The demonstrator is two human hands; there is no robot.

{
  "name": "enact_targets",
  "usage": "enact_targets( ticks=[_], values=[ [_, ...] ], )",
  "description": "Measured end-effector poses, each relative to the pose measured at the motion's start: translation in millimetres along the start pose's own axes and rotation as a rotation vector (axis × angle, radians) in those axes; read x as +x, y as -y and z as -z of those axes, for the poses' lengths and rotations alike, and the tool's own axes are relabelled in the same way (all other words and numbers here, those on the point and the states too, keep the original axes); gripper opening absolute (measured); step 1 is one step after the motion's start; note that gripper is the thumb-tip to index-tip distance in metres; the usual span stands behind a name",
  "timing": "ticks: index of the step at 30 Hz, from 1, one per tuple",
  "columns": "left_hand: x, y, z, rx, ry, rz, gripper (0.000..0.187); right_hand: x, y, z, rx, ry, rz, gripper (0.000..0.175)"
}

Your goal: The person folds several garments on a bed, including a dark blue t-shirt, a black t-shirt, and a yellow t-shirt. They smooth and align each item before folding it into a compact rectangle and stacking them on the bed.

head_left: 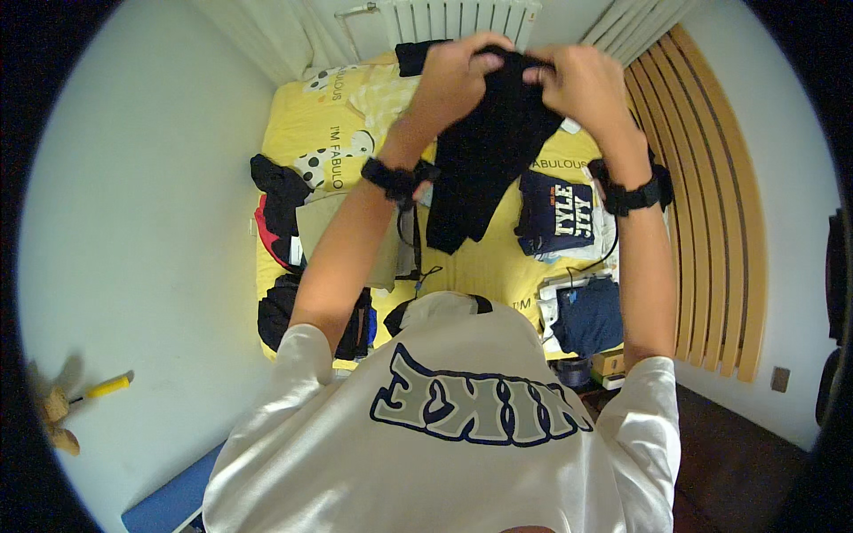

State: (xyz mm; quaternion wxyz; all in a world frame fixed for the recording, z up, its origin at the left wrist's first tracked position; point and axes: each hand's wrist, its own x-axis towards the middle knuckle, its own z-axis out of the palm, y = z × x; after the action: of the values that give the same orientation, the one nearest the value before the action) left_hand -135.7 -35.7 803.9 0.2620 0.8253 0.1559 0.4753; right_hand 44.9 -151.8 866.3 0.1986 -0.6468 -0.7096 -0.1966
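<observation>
A black garment [490,146], which looks like a pair of trousers, hangs between my two raised hands over the bed. My left hand [456,76] pinches its top edge on the left. The other end of that edge is gripped by my right hand [578,86], with thumb and fingers closed on the cloth. From there the garment drops down and to the left, and its lower ends appear close together near the middle of the bed. Both hands are slightly blurred. Black straps with devices circle my left wrist [400,178] and right wrist [633,193].
Yellow printed bedding [480,273] covers the bed. On its right lie a folded navy printed shirt [556,213] and folded dark blue clothes [590,316]. Beige folded cloth [373,253] and black clothes [276,313] lie left. Wooden slats [706,200] line the right; a radiator [460,20] stands behind.
</observation>
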Motion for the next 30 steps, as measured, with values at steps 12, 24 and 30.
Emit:
enact_targets(
  ticks=[12,24,30],
  values=[
    [45,-95,42,-0.040,-0.143,-0.360,0.022,-9,30,102,-0.160,-0.429,0.159,0.034],
    [-289,-50,-47,-0.231,0.550,0.366,0.037,-307,109,-88,0.198,0.200,0.073,0.041],
    [-425,-26,-89,-0.260,0.971,0.716,0.047,-420,152,-176,0.385,0.562,0.044,0.025]
  ],
)
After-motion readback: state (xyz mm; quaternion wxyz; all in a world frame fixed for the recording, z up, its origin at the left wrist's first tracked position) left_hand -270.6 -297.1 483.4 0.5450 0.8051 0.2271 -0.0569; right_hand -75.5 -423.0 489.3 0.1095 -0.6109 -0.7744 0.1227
